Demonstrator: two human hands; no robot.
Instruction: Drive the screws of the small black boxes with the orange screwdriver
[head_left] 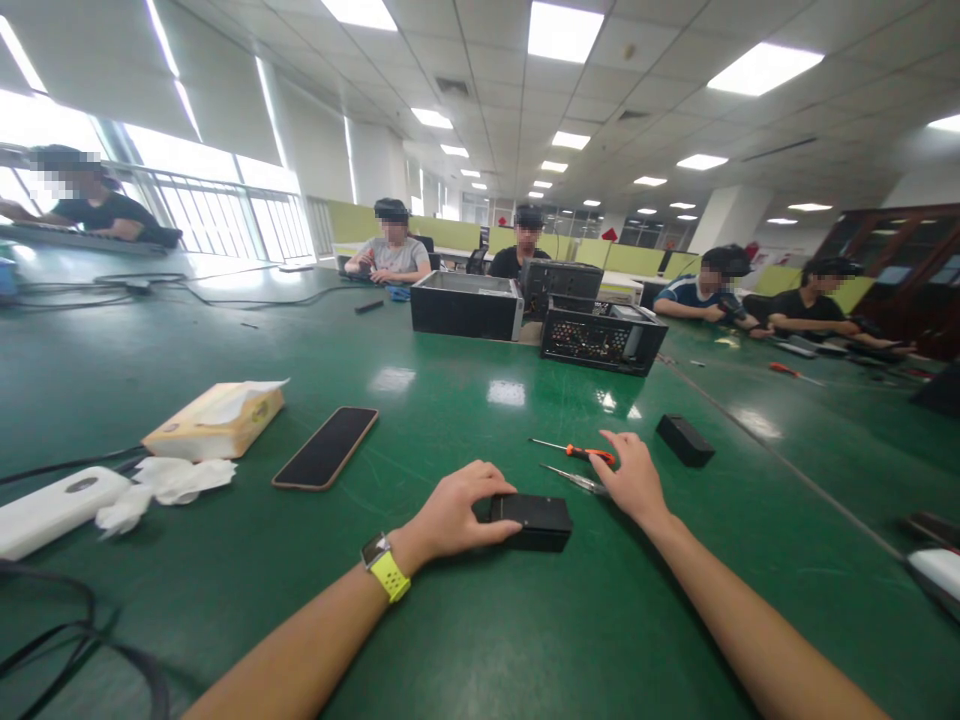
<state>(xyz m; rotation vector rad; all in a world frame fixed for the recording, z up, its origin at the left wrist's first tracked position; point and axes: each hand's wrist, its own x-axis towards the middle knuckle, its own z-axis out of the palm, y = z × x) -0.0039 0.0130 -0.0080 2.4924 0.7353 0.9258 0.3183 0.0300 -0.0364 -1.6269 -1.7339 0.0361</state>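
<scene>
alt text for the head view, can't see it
A person's left grip holds a black box on a green table; the right grip is open beside an orange-handled screwdriver. A phone lies farther left, with computer cases and seated people beyond.

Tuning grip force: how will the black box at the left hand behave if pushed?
The black box likely slides, not rolls: flat faces. Tipping seems unlikely: it lies low. Probably stiff: edges look straight beside the left hand.
</scene>
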